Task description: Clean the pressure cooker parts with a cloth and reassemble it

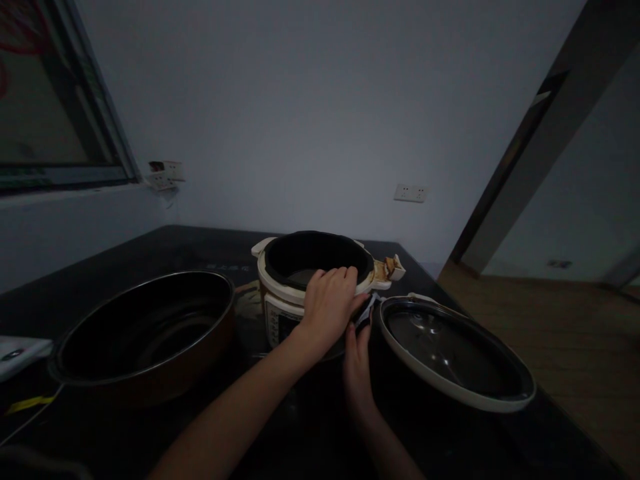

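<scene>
A cream electric cooker (280,303) with a dark inner pot (310,257) stands open in the middle of the dark countertop (200,243). My left hand (327,307) lies over the cooker's near rim, fingers curled over the edge and gripping it. My right hand (357,363) reaches up beside the cooker's right side, fingers pressed on a small dark and white part (366,313) there; I cannot make out what that part is.
A large dark pan (145,333) sits to the left. An oval lid with a white rim (450,350) lies to the right. A white object (17,353) and a yellow-marked cord (30,403) are at far left. Wall sockets (411,193) sit behind, wooden floor at right.
</scene>
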{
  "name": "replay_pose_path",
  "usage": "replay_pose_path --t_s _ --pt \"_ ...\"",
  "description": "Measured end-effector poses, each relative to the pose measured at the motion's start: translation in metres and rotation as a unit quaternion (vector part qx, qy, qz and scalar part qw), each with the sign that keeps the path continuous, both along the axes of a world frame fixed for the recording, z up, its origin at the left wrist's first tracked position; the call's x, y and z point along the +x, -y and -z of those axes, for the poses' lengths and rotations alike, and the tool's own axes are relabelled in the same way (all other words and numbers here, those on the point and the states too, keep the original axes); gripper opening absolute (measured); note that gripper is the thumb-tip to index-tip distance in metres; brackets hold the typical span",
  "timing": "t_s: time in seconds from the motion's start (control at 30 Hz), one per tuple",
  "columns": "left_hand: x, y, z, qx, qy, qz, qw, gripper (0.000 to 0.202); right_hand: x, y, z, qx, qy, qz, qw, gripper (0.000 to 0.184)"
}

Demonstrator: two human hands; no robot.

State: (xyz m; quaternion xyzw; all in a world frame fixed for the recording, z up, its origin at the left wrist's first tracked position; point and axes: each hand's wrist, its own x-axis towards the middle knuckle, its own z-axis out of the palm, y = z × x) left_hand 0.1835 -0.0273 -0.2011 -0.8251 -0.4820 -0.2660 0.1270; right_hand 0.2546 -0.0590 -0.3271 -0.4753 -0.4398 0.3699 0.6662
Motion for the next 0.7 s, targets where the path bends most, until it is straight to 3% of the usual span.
replay_pose_path --t_s 0.23,0.53,0.7 --pt "0.013 -0.001 -0.009 -0.03 -0.011 0.0 0.999 0.028 -0.015 0.041 0.019 -0.034 0.047 -0.011 0.998 0.075" --pt "0.035 -0.013 -0.009 -0.046 -0.012 -0.003 0.999 0.031 0.01 -0.001 0.006 0.044 0.075 0.04 0.995 0.077" --pt "0.04 -0.018 -0.003 -0.039 0.006 -0.005 0.999 0.028 -0.01 0.011 0.028 0.021 0.106 0.031 0.994 0.079"
